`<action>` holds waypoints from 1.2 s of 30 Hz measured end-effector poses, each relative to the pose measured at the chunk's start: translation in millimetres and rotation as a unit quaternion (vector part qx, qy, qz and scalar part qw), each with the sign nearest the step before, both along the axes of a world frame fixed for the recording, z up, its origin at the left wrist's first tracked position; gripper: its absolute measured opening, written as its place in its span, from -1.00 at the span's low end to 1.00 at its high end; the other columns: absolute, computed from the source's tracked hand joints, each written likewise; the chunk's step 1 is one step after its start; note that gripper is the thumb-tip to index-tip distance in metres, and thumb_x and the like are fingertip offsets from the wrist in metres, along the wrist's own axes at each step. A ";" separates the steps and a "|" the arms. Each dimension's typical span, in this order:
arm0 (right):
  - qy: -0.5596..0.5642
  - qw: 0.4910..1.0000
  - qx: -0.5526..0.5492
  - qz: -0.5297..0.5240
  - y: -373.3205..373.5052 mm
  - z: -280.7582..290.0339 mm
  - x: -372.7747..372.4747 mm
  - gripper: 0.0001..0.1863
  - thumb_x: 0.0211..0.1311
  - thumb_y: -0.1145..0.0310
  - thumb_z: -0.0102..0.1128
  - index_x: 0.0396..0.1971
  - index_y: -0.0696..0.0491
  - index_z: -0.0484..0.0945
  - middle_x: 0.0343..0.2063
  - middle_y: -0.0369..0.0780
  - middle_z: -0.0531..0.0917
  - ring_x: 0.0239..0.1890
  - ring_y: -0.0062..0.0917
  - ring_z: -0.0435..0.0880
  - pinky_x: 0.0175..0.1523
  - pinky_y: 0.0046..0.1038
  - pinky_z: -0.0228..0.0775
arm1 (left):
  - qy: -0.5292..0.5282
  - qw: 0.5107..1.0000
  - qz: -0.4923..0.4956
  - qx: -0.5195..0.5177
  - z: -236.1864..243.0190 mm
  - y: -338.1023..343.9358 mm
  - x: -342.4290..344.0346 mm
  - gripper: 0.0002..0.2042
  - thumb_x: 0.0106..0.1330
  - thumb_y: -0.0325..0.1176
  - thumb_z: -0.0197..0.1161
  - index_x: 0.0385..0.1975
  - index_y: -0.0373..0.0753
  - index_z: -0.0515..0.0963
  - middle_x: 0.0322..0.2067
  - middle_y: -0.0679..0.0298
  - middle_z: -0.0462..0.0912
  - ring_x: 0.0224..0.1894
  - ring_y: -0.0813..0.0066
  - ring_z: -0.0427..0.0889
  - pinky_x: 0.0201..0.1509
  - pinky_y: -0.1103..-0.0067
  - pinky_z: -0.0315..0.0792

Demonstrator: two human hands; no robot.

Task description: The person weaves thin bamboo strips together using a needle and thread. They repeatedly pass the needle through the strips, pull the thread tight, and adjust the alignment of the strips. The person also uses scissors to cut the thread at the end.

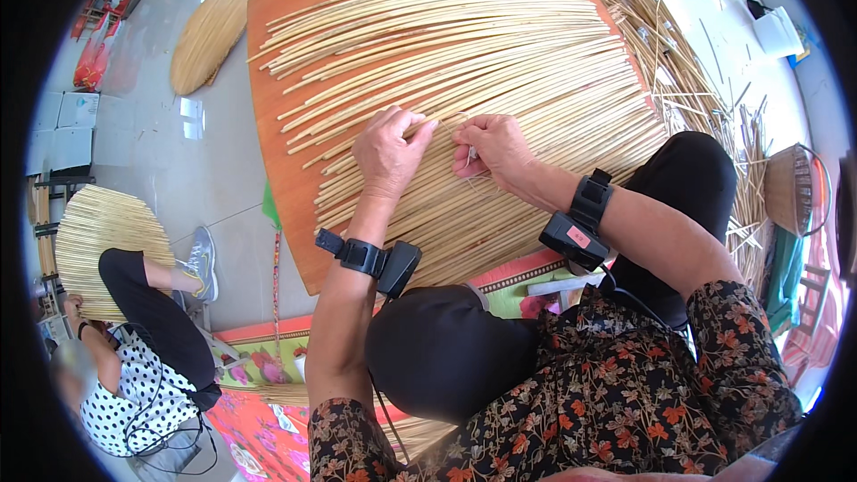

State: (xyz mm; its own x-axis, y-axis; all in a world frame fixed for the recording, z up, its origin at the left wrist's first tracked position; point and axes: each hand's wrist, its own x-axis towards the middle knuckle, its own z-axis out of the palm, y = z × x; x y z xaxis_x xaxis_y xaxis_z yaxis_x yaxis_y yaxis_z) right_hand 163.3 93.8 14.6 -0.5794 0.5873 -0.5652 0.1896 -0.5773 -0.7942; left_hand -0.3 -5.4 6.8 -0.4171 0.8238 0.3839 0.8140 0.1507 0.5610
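Observation:
Long pale straw stalks lie side by side across an orange board, joined into a wide mat. My left hand is over the middle of the mat, its thumb and forefinger pinched on a stalk. Close to its right, my right hand has thumb and forefinger pressed together on a thin pale thread, with the other fingers curled in. Loose thread hangs beneath the right hand onto the stalks. The exact spot where thread meets stalk is too fine to make out.
Loose stalks are heaped on the floor at the right, near a woven basket. An oval straw mat lies at the upper left. A seated person in a dotted shirt holds another straw mat. Flowered cloth lies below.

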 end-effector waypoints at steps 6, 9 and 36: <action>-0.009 1.000 0.012 0.004 -1.9 2.9 -2.4 -0.87 0.42 0.50 0.25 -0.29 0.28 0.65 -0.52 -0.13 0.67 -0.55 -0.43 0.71 -0.44 -0.40 0.74 | 0.009 1.000 -0.004 0.007 -1.8 -0.3 -0.6 -0.84 0.17 -0.32 0.61 -0.43 -0.16 0.72 -0.42 0.32 0.75 -0.37 0.33 0.74 -0.32 0.45 0.58; -0.012 1.000 0.022 -0.005 -5.4 4.0 -4.1 -0.86 0.43 0.48 0.24 -0.29 0.27 0.64 -0.53 -0.14 0.67 -0.55 -0.43 0.71 -0.45 -0.42 0.72 | 0.016 1.000 -0.006 0.013 -2.6 -0.1 -0.4 -0.84 0.17 -0.32 0.61 -0.43 -0.16 0.72 -0.42 0.32 0.75 -0.37 0.33 0.74 -0.32 0.44 0.58; -0.160 0.961 0.135 0.180 11.6 26.4 -22.7 -0.86 0.41 0.54 0.14 -0.30 0.30 0.62 -0.49 -0.06 0.74 -0.47 -0.33 0.82 -0.37 -0.32 0.82 | 0.019 0.999 0.020 -0.044 6.3 -4.6 2.3 -0.76 0.29 -0.09 0.51 -0.33 -0.14 0.79 -0.32 0.32 0.77 -0.30 0.28 0.74 -0.25 0.41 0.58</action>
State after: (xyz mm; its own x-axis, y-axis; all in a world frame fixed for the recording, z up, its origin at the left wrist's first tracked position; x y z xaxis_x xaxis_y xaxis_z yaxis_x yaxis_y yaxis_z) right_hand 140.6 105.4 41.0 -0.5936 0.5325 -0.6034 0.5983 -0.2095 -0.7734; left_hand 2.0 -9.9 13.1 -0.4370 0.8381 0.3264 0.8269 0.2316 0.5125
